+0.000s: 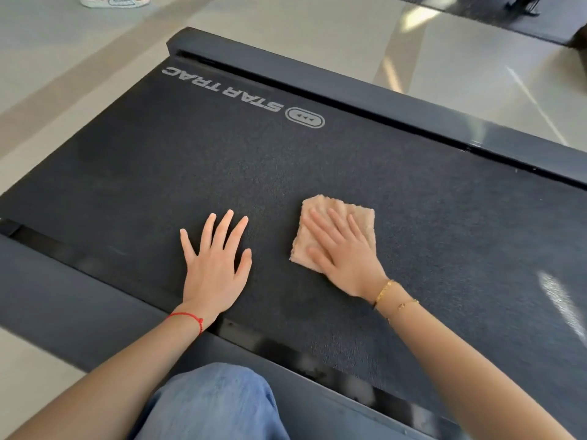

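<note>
On the treadmill belt (190, 160), the tan cloth (365, 220) is lying flat beneath the right grip (341, 252), fingers spread and pressing, while the left grip (214, 265) is resting splayed beside it.

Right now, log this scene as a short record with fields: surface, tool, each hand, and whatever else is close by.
surface: black treadmill belt with a STAR TRAC logo printed on it
tool: tan cloth, lying flat on the belt
right hand: fingers straight, pressing flat on the cloth
left hand: fingers spread, flat on the bare belt, apart from the cloth
wrists: red string bracelet on the left, gold bracelets on the right
nearby: knee in blue jeans at the near edge
</note>
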Available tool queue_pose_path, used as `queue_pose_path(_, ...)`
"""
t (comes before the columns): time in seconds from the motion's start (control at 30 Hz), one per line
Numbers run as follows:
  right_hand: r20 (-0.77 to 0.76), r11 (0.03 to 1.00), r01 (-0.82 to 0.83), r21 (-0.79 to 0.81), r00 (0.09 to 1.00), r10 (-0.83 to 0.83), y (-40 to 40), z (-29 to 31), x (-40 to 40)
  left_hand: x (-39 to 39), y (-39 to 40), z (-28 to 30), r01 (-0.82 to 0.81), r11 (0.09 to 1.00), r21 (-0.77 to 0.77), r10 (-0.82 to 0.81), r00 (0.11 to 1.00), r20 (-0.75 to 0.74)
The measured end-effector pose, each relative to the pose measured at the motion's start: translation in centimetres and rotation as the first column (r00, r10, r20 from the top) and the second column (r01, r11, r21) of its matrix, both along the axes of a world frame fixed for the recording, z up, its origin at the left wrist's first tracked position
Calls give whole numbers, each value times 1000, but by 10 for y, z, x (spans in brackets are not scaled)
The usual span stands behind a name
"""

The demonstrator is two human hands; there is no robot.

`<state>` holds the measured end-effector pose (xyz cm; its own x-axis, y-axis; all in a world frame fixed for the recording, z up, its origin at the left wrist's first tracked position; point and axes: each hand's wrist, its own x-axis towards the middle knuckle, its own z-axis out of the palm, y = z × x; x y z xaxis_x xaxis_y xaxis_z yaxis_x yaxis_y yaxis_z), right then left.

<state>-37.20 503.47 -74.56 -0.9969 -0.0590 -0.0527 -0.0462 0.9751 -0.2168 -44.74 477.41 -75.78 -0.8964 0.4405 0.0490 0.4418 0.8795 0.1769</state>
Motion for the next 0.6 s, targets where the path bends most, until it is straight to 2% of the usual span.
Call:
queue_pose_path(0.13,43,977,213,-20,976,-212,12,2,-67,-1,0,-1,-8,1000,-14,8,1000,2)
queue_pose_path(0.23,45,963,270,-12,962,-269,-5,1,-93,-2,0,-2,-12,1000,-25,12,1000,-3)
queue_pose_path(0.37,38,991,131,-17,991,-131,-28,5,-77,-2,0,-2,-9,999,-40,9,1000,-4)
queue_pose_path(0.5,16,998,-48,28,999,48,-54,3,-27,-1,0,-1,-5,999,-49,5,1000,-2)
queue_pose_path(0.6,12,992,-129,4,992,129,-47,0,9,0,0,1,-2,999,-52,2,1000,7)
